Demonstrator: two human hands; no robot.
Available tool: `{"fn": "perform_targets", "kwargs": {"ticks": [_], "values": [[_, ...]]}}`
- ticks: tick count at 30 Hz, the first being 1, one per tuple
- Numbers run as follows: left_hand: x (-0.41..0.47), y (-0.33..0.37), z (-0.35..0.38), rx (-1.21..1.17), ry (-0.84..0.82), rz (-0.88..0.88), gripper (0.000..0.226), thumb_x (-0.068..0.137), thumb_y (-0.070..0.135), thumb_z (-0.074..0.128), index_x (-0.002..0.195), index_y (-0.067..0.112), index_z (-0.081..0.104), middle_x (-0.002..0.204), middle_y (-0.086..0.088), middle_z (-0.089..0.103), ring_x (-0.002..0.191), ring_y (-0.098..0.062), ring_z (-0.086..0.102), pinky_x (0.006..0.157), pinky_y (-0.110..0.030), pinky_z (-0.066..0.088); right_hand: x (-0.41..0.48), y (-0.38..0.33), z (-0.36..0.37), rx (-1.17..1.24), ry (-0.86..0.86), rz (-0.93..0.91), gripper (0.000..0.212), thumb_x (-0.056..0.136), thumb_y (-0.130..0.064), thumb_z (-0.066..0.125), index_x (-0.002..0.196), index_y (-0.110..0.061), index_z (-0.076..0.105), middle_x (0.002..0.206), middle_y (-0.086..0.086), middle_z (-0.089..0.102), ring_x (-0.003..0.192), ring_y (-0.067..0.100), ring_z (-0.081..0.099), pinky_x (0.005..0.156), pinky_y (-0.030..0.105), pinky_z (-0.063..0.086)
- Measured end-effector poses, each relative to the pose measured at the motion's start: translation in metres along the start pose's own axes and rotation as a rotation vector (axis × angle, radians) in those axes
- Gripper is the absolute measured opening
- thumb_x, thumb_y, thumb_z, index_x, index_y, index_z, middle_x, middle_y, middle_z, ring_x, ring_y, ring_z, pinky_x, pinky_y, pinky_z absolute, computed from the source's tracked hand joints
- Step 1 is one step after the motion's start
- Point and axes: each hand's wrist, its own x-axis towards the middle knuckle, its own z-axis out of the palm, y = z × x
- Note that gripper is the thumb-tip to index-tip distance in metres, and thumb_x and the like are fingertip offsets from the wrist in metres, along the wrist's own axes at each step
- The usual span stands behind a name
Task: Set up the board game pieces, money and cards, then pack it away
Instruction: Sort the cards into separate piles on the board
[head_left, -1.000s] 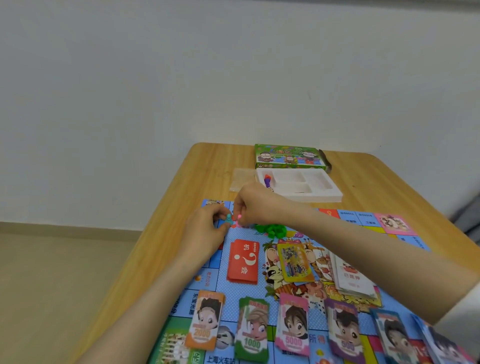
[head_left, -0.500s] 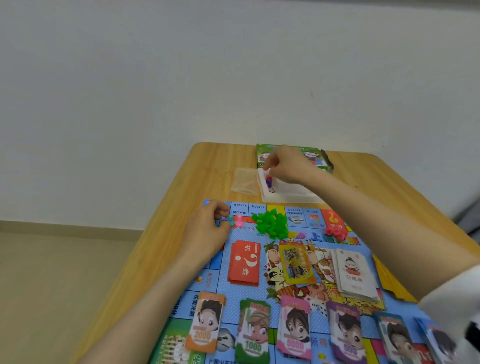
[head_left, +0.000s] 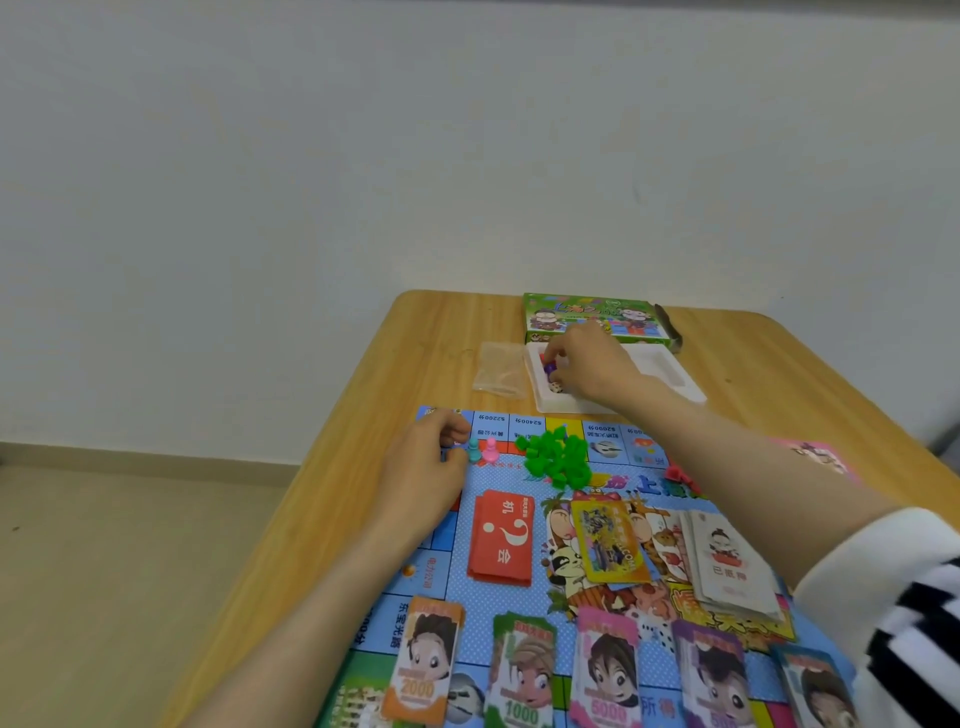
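Right hand (head_left: 587, 364) curled down into the white tray (head_left: 678, 384), fingertips at the purple pawn (head_left: 549, 368). Can't tell if it's actually pinched.
Near to far: banknote stacks (head_left: 421, 670) along the near edge of the board (head_left: 452, 587). Red chance cards (head_left: 501, 540) mid-board. Left hand (head_left: 426, 473) loosely curled, thumb against or just beside the teal pawn (head_left: 474, 449), hold unclear. Pink pawn (head_left: 491, 451) next to it, green houses (head_left: 556, 460) piled close by, then tray, game box (head_left: 592, 312) behind. Purple pawn looks tiny, light, hard plastic, likely slick and tippy. I'd pinch its head between thumb and index tip, lift straight up, set it down upright.
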Motion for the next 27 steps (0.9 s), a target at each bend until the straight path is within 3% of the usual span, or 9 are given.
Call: {"fn": "perform_targets", "kwargs": {"ticks": [5, 9, 12, 14, 17, 20, 23, 27], "values": [[0.000, 0.001, -0.001, -0.012, -0.003, 0.000, 0.027, 0.086, -0.007, 0.047, 0.095, 0.016, 0.059, 0.094, 0.004, 0.059, 0.091, -0.011, 0.055, 0.081, -0.027, 0.047, 0.000, 0.002, -0.003, 0.131, -0.003, 0.088, 0.006, 0.079, -0.009, 0.071, 0.083, -0.005, 0.069, 0.094, 0.014, 0.068, 0.089, 0.028, 0.061, 0.078, 0.040, 0.052], [-0.001, 0.001, -0.001, -0.033, -0.015, -0.008, 0.030, 0.086, -0.008, 0.044, 0.096, 0.015, 0.059, 0.094, 0.004, 0.059, 0.088, -0.010, 0.054, 0.075, -0.019, 0.044, -0.003, 0.003, -0.006, 0.257, -0.009, 0.164, 0.015, 0.080, -0.010, 0.071, 0.075, 0.004, 0.070, 0.088, 0.018, 0.070, 0.086, 0.026, 0.063, 0.077, 0.037, 0.051], [-0.003, 0.004, -0.003, -0.064, 0.038, -0.011, 0.024, 0.094, -0.001, 0.043, 0.099, 0.017, 0.059, 0.097, 0.007, 0.059, 0.087, -0.002, 0.054, 0.067, -0.007, 0.040, -0.010, -0.004, -0.021, 0.456, 0.136, 0.232, 0.018, 0.080, -0.008, 0.071, 0.064, -0.001, 0.066, 0.078, 0.014, 0.068, 0.076, 0.021, 0.061, 0.067, 0.026, 0.042], [-0.006, 0.009, -0.006, -0.095, 0.137, 0.024, 0.017, 0.098, 0.010, 0.045, 0.104, 0.020, 0.057, 0.100, 0.009, 0.058, 0.086, 0.004, 0.053, 0.066, -0.005, 0.040, -0.017, -0.013, -0.036, 0.697, 0.207, 0.296, 0.019, 0.077, -0.008, 0.073, 0.061, -0.007, 0.064, 0.071, 0.007, 0.065, 0.072, 0.016, 0.060, 0.067, 0.026, 0.046], [-0.010, 0.018, -0.009, -0.167, 0.238, 0.154, 0.016, 0.094, 0.013, 0.056, 0.106, 0.022, 0.056, 0.094, 0.010, 0.057, 0.080, 0.006, 0.052, 0.068, -0.007, 0.041, -0.036, -0.036, -0.056, 1.041, 0.078, 0.236, 0.014, 0.077, -0.007, 0.074, 0.067, -0.011, 0.065, 0.071, 0.001, 0.063, 0.069, 0.011, 0.058, 0.070, 0.025, 0.051], [-0.012, 0.026, -0.014, -0.335, 0.200, 0.186, 0.027, 0.084, 0.006, 0.068, 0.103, 0.024, 0.059, 0.086, 0.006, 0.059, 0.073, 0.003, 0.053, 0.071, -0.011, 0.045, -0.057, -0.061, -0.064, 1.181, -0.114, 0.096, 0.005, 0.082, -0.006, 0.069, 0.083, -0.009, 0.066, 0.075, 0.004, 0.065, 0.070, 0.012, 0.060, 0.066, 0.019, 0.051], [-0.014, 0.035, -0.021, -0.509, 0.176, 0.157, 0.029, 0.078, 0.003, 0.072, 0.098, 0.022, 0.064, 0.080, 0.004, 0.066, 0.074, -0.004, 0.061, 0.073, -0.014, 0.050, -0.074, -0.082, -0.062, 1.106, -0.261, 0.032, 0.003, 0.085, -0.009, 0.066, 0.088, -0.007, 0.066, 0.079, 0.007, 0.065, 0.070, 0.010, 0.061, 0.068, 0.017, 0.052], [-0.017, 0.039, -0.028, -0.547, 0.221, 0.081, 0.009, 0.077, 0.012, 0.072, 0.081, 0.019, 0.071, 0.073, 0.010, 0.071, 0.070, -0.005, 0.066, 0.064, -0.015, 0.052, -0.084, -0.092, -0.056, 1.050, -0.310, 0.025, 0.007, 0.087, -0.009, 0.064, 0.080, -0.010, 0.065, 0.073, 0.004, 0.064, 0.062, 0.006, 0.059, 0.064, 0.015, 0.052]]}}
